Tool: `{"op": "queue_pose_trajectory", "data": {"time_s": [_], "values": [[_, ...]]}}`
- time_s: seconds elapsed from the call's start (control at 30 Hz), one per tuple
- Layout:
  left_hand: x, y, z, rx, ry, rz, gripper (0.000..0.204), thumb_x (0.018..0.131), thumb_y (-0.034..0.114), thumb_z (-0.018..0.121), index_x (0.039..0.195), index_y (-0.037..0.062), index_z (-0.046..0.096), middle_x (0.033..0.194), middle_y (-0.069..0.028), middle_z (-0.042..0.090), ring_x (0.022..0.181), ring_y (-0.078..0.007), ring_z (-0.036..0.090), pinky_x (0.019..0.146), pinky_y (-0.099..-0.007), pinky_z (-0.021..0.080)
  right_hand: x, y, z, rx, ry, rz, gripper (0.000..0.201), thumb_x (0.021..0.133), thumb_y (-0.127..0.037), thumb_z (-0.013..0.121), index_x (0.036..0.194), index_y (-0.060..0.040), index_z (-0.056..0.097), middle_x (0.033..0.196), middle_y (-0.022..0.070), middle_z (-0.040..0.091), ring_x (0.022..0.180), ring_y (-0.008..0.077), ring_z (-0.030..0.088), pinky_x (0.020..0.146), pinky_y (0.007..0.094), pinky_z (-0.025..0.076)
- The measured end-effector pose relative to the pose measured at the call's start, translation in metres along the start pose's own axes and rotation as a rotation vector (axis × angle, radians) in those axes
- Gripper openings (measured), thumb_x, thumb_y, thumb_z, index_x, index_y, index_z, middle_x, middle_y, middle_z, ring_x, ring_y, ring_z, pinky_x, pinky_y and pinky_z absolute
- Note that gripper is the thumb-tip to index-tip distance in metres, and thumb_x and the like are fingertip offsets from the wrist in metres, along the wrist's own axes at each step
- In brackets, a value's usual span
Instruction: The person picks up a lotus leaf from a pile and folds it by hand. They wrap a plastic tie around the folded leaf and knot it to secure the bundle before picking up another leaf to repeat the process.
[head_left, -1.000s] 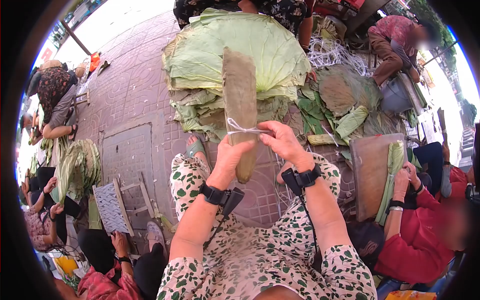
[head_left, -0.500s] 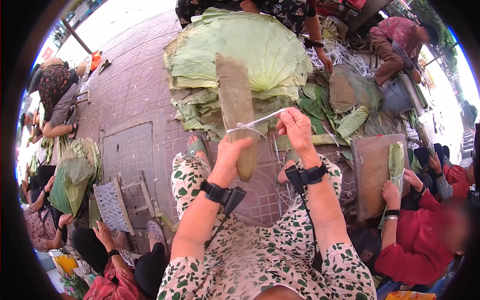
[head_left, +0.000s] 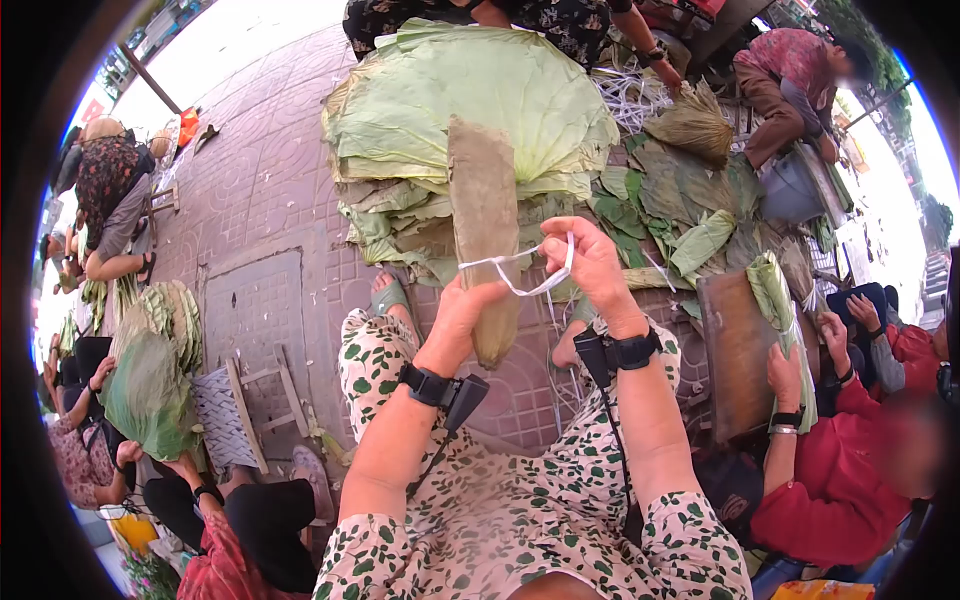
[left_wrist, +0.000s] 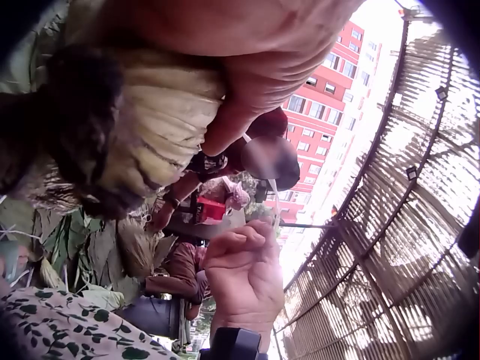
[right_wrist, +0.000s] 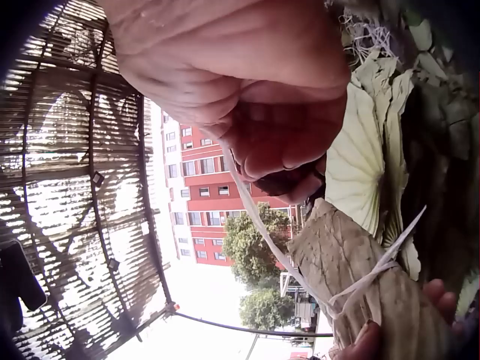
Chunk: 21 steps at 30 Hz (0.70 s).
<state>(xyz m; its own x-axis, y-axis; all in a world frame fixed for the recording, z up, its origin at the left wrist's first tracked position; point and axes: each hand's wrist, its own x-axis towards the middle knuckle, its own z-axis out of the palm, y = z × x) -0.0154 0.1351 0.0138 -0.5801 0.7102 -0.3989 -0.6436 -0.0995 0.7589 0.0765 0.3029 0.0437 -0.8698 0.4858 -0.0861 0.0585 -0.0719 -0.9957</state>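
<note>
My left hand point(head_left: 455, 318) grips the lower part of a long, flat brown bundle of folded dried leaf point(head_left: 483, 200) in the head view. A white tie strip point(right_wrist: 274, 251) wraps round the bundle just above the left thumb. To the right, my right hand point(head_left: 590, 268) pinches the strip, which hangs in a loose loop between hand and bundle. The left wrist view shows the bundle's creased, yellowish lower end point(left_wrist: 169, 112) close up. Curled right fingers with the strip leading down from them appear in the right wrist view.
Ahead lies a stack of large pale-green leaves point(head_left: 480, 110), with darker leaves and white strips point(head_left: 640, 105) to its right. A wooden board point(head_left: 735, 350) stands at right, a woven stool point(head_left: 225, 415) at left, and a grey bucket point(head_left: 793, 190) farther back. Several people sit around.
The right hand drew the strip taut up and to the right, then let it slacken into a loop. The small bow or knot at the bundle is gone. The left hand keeps its grip.
</note>
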Motion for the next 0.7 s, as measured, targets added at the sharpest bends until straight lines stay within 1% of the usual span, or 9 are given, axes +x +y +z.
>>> {"op": "queue_pose_trajectory", "data": {"time_s": [0.03, 0.1, 0.13, 0.17, 0.23, 0.37, 0.53, 0.67, 0.7], "values": [[-0.002, 0.001, 0.002, 0.002, -0.001, -0.003, 0.04, 0.074, 0.005, 0.064, 0.112, -0.0004, 0.052, 0.1, -0.0077, 0.061, 0.086, -0.016, 0.059, 0.075, -0.0297, 0.049, 0.0, 0.006, 0.002, 0.002, 0.003, 0.001, 0.023, 0.085, -0.015, 0.061, 0.103, -0.0026, 0.058, 0.085, 0.0027, 0.058, 0.076, 0.0105, 0.056, 0.066, 0.0239, 0.046], [-0.004, 0.003, 0.005, 0.016, -0.031, -0.028, 0.033, 0.077, 0.003, 0.062, 0.109, -0.0001, 0.054, 0.098, -0.0069, 0.061, 0.084, -0.0152, 0.061, 0.073, -0.0286, 0.051, 0.001, 0.01, 0.008, -0.313, -0.063, -0.13, 0.028, 0.08, -0.014, 0.065, 0.104, -0.003, 0.057, 0.092, 0.0075, 0.058, 0.083, 0.0171, 0.057, 0.071, 0.029, 0.046], [-0.004, 0.002, 0.005, 0.016, -0.032, -0.029, 0.033, 0.077, 0.003, 0.062, 0.109, -0.0001, 0.054, 0.098, -0.0069, 0.061, 0.084, -0.0152, 0.061, 0.073, -0.0286, 0.051, 0.001, 0.011, 0.007, -0.479, -0.077, -0.293, 0.03, 0.076, -0.012, 0.067, 0.103, -0.003, 0.056, 0.093, 0.0113, 0.056, 0.085, 0.0243, 0.056, 0.074, 0.0327, 0.046], [-0.004, 0.0, 0.004, 0.024, -0.053, -0.02, 0.032, 0.077, 0.002, 0.061, 0.109, 0.0001, 0.054, 0.098, -0.0069, 0.061, 0.084, -0.0149, 0.061, 0.072, -0.0281, 0.051, 0.001, 0.007, 0.01, -0.48, -0.077, -0.293, 0.03, 0.076, -0.012, 0.067, 0.103, -0.003, 0.056, 0.093, 0.0113, 0.056, 0.085, 0.0243, 0.056, 0.074, 0.0327, 0.046], [-0.003, -0.002, 0.004, 0.032, -0.074, -0.013, 0.032, 0.078, 0.002, 0.061, 0.108, 0.0002, 0.054, 0.097, -0.007, 0.061, 0.083, -0.0147, 0.061, 0.071, -0.0276, 0.052, -0.002, 0.002, 0.015, -0.573, -0.054, -0.363, 0.028, 0.074, -0.011, 0.067, 0.098, -0.0029, 0.056, 0.09, 0.0126, 0.055, 0.084, 0.028, 0.056, 0.073, 0.0335, 0.046], [-0.006, 0.001, 0.006, 0.031, -0.08, -0.02, 0.031, 0.078, 0.002, 0.061, 0.108, 0.0006, 0.054, 0.096, -0.0065, 0.061, 0.082, -0.014, 0.061, 0.07, -0.0268, 0.052, -0.003, 0.002, 0.016, -0.582, -0.053, -0.394, 0.025, 0.073, -0.009, 0.067, 0.093, -0.0034, 0.055, 0.087, 0.0124, 0.053, 0.082, 0.0291, 0.055, 0.071, 0.0352, 0.045], [-0.006, 0.0, 0.006, 0.037, -0.073, -0.027, 0.031, 0.078, 0.002, 0.061, 0.108, 0.0005, 0.054, 0.095, -0.0061, 0.062, 0.082, -0.0138, 0.061, 0.07, -0.0267, 0.052, 0.001, 0.014, 0.017, -0.63, -0.045, -0.494, 0.019, 0.075, -0.008, 0.063, 0.091, -0.0045, 0.055, 0.084, 0.0121, 0.051, 0.078, 0.0302, 0.053, 0.067, 0.0363, 0.044], [-0.005, 0.001, 0.005, 0.039, -0.053, -0.011, 0.032, 0.077, 0.002, 0.062, 0.109, 0.0002, 0.054, 0.095, -0.0059, 0.062, 0.081, -0.0135, 0.061, 0.07, -0.0264, 0.052, -0.001, 0.009, 0.023, -0.607, -0.048, -0.49, 0.017, 0.076, -0.007, 0.061, 0.091, -0.0044, 0.055, 0.083, 0.0114, 0.051, 0.077, 0.0292, 0.053, 0.067, 0.0351, 0.044], [-0.005, 0.002, 0.006, 0.028, -0.05, -0.013, 0.033, 0.077, 0.002, 0.062, 0.109, 0.0001, 0.054, 0.095, -0.0058, 0.062, 0.081, -0.0134, 0.061, 0.07, -0.0263, 0.051, -0.003, 0.004, 0.026, -0.546, -0.055, -0.452, 0.017, 0.076, -0.007, 0.062, 0.09, -0.0039, 0.054, 0.083, 0.0111, 0.05, 0.077, 0.0284, 0.053, 0.067, 0.0345, 0.044]]}}
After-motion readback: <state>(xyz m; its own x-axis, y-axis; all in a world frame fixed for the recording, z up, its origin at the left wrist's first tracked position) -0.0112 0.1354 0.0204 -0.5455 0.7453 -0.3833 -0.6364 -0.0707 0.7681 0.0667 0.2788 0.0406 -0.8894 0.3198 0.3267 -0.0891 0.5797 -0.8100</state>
